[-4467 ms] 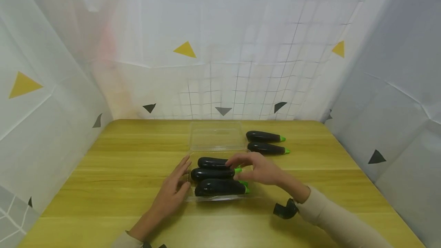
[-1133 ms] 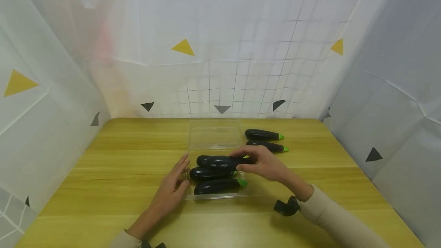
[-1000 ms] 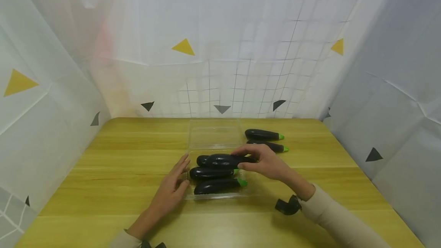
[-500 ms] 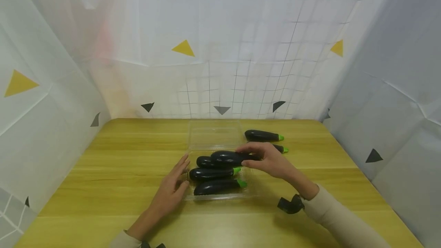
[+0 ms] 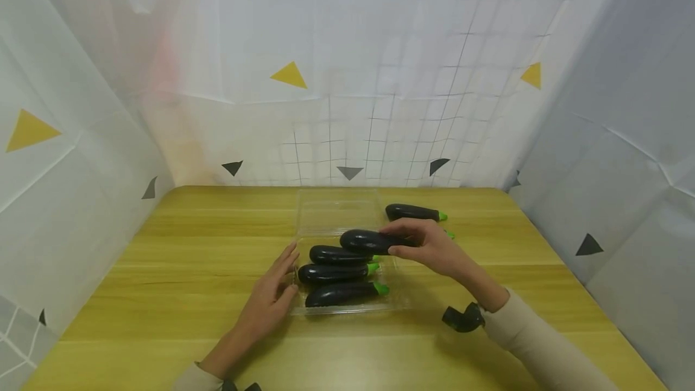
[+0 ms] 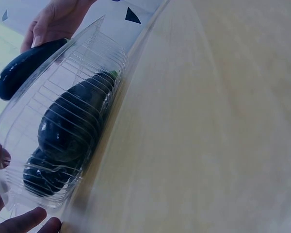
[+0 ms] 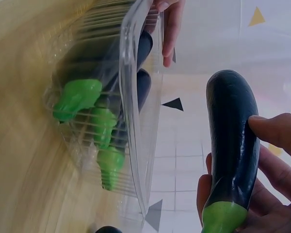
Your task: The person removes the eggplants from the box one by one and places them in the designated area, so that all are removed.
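Observation:
My right hand (image 5: pixel 426 246) grips a dark eggplant (image 7: pixel 233 141) by its stem half, fingers behind and thumb on the near side. In the right wrist view its green cap points down and it hangs clear of the box. Three more eggplants (image 5: pixel 339 294) lie side by side in a clear plastic box (image 5: pixel 347 311), their green caps to the right. My left hand (image 5: pixel 271 294) rests against the box's left end with fingers spread; in the left wrist view its fingertips (image 6: pixel 26 221) show by the box's wall.
The box's clear hinged lid (image 5: pixel 339 213) lies folded back on the wooden table (image 5: pixel 217 222). Behind the right hand, one eggplant (image 5: pixel 412 212) lies on the table; another beside it is mostly hidden, its green cap (image 5: pixel 450 235) showing. White sheets (image 5: pixel 347 29) enclose the table's back and sides.
My right hand has picked an eggplant out of the box and lifted it up and to the right, uncovering the rear one beneath. The left hand stays at the box's left end.

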Motion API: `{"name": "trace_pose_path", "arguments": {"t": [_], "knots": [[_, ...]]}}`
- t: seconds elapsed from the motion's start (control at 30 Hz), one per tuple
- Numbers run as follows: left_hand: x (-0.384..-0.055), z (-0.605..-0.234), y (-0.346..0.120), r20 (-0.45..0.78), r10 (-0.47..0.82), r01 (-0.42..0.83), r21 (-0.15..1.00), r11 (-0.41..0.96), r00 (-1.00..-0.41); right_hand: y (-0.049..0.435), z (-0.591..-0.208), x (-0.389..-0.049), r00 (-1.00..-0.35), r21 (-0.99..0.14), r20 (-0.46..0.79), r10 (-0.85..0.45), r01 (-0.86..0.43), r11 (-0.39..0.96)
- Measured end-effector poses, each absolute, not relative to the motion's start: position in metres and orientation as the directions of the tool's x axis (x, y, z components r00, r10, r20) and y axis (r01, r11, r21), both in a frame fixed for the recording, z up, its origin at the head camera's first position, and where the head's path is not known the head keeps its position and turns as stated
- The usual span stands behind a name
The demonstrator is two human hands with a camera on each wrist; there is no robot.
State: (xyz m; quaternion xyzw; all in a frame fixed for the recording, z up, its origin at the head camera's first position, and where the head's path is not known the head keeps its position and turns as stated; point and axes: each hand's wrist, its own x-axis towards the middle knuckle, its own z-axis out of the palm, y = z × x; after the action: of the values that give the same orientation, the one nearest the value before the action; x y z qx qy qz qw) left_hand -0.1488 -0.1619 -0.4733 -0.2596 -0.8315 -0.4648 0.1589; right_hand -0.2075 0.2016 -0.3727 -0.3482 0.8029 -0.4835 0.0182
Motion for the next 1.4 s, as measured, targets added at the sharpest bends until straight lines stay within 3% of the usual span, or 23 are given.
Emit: {"name": "trace_pose_path", "arguments": {"t": [1.4], "knots": [[-0.15, -0.474, -0.162, 0.504, 0.284, 0.579, 0.7, 0.418, -0.815, 0.238, -0.381, -0.222, -0.861, -0.83, 0.237, -0.45, -0.42, 0.367]]}}
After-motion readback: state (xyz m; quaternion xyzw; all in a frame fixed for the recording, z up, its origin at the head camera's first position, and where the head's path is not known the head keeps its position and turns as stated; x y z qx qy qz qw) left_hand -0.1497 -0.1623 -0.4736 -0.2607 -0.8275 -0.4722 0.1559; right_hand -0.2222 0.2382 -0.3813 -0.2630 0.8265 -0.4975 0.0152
